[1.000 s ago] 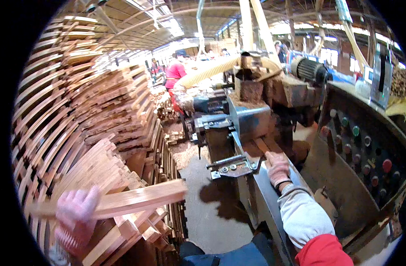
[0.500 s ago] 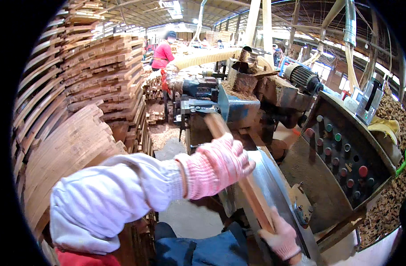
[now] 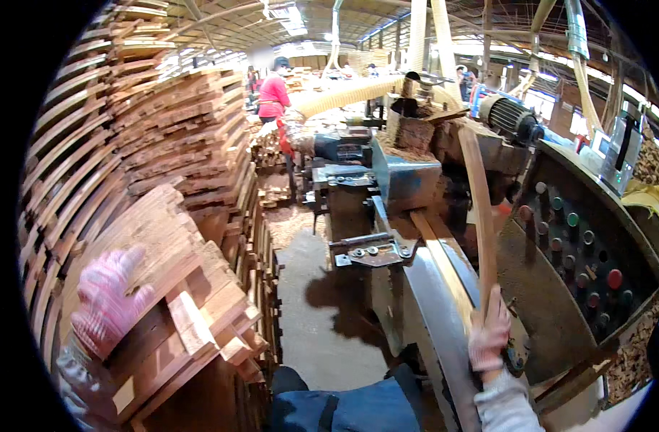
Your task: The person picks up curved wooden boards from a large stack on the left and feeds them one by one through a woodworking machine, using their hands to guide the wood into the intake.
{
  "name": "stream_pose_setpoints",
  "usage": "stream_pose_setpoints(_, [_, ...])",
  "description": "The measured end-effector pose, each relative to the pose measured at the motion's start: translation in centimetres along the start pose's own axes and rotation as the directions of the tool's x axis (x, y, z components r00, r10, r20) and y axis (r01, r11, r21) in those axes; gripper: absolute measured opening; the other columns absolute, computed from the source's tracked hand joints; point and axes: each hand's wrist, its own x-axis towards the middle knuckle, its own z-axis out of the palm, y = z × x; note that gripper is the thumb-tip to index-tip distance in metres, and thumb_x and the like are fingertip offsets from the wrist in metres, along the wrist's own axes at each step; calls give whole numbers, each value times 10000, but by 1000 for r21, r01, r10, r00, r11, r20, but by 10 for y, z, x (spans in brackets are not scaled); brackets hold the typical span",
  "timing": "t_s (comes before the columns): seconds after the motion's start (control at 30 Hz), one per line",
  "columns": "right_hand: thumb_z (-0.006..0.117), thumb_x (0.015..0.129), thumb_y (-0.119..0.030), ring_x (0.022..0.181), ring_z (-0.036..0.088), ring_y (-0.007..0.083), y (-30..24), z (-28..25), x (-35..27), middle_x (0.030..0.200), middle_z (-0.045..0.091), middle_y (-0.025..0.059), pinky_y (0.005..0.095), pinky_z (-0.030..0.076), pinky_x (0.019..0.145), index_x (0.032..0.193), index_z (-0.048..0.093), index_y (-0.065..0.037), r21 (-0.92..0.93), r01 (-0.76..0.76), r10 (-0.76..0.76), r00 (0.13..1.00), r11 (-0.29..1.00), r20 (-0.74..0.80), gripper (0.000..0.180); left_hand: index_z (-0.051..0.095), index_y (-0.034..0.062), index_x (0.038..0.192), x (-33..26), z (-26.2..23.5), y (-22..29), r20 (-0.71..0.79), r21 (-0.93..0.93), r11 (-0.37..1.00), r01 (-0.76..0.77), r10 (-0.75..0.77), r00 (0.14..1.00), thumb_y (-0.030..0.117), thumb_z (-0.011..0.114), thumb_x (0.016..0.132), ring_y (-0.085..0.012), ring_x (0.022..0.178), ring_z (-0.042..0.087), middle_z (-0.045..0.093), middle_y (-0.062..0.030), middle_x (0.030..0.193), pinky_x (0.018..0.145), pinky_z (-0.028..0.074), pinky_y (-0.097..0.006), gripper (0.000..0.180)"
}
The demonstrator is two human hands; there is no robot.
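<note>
Tall stacks of wood (image 3: pixel 182 137) fill the left of the frame, and a slanted control panel (image 3: pixel 581 248) with round buttons closes off the right. Between them a woodworking machine runs up the middle: a blue metal guard (image 3: pixel 405 176) stands over the far end of its bed (image 3: pixel 430 306), a bolted bracket (image 3: pixel 373 252) juts out at the left edge, and a ribbed cream hose (image 3: pixel 351 97) and a finned motor (image 3: pixel 509 119) sit behind. A person in a red top (image 3: pixel 273 93) stands at upper centre.

The bed is smooth, greyish metal; brown sawdust cakes the housing. A pale-edged second strip (image 3: pixel 445 266) lies lengthwise on it.

Right of centre, the right hand (image 3: pixel 489 337), in a knit glove, has its fingers clamped on the lower end of a curved wooden strip (image 3: pixel 481 209). Its long axis runs nearly vertically in the frame, the top tipping slightly left, the bow facing right.

At lower left, the gloved left hand (image 3: pixel 108 299) has its fingers spread over stacked boards (image 3: pixel 175 248); contact is unclear.
</note>
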Motion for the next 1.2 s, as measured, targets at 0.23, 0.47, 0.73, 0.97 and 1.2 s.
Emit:
stream_pose_setpoints(0.23, [733, 920, -231, 1279, 572, 453, -24, 90, 80, 1470, 563, 230, 516, 470, 1084, 1627, 364, -152, 105, -77, 76, 997, 991, 17, 801, 563, -13, 1432, -63, 14, -13, 190, -29, 986, 164, -156, 969, 357, 829, 741, -443, 1271, 551, 582, -261, 1378, 1119, 443, -487, 828])
stream_pose_setpoints(0.47, [788, 844, -171, 1201, 616, 412, 1, -36, -48, 1341, 654, 220, 494, 491, 1025, 1548, 508, -70, 126, 111, -142, 952, 986, 270, 764, 524, 45, 1471, -88, 44, -33, 72, 89, 983, 159, -165, 984, 98, 904, 560, -410, 1238, 566, 600, -200, 1339, 1071, 481, -477, 988])
stream_pose_setpoints(0.73, [748, 840, -156, 1104, 647, 426, 10, -119, -119, 1283, 671, 213, 487, 518, 967, 1465, 572, -69, -37, 376, -342, 875, 926, 344, 655, 559, 44, 1422, -86, 65, -51, 57, 198, 965, 172, -187, 981, 17, 802, 582, -394, 1111, 595, 614, -187, 1168, 950, 511, -478, 875])
stream_pose_setpoints(0.97, [677, 798, -120, 953, 638, 363, 36, 34, -4, 1074, 632, 125, 494, 519, 760, 1366, 636, -237, -197, 410, -350, 894, 890, 282, 581, 598, 62, 1358, -44, -1, -23, 61, 224, 973, 63, -78, 995, 77, 730, 704, -368, 962, 664, 663, -161, 1040, 847, 549, -455, 667])
stream_pose_setpoints(1.2, [674, 909, -71, 1176, 658, 361, -5, 99, 77, 1256, 698, 190, 446, 510, 1023, 1340, 672, -28, 189, 166, -223, 914, 968, 339, 434, 607, 131, 1081, 66, 7, 68, -31, 36, 871, -491, 492, 870, 223, 672, 903, -279, 754, 709, 652, -64, 800, 664, 559, -440, 211])
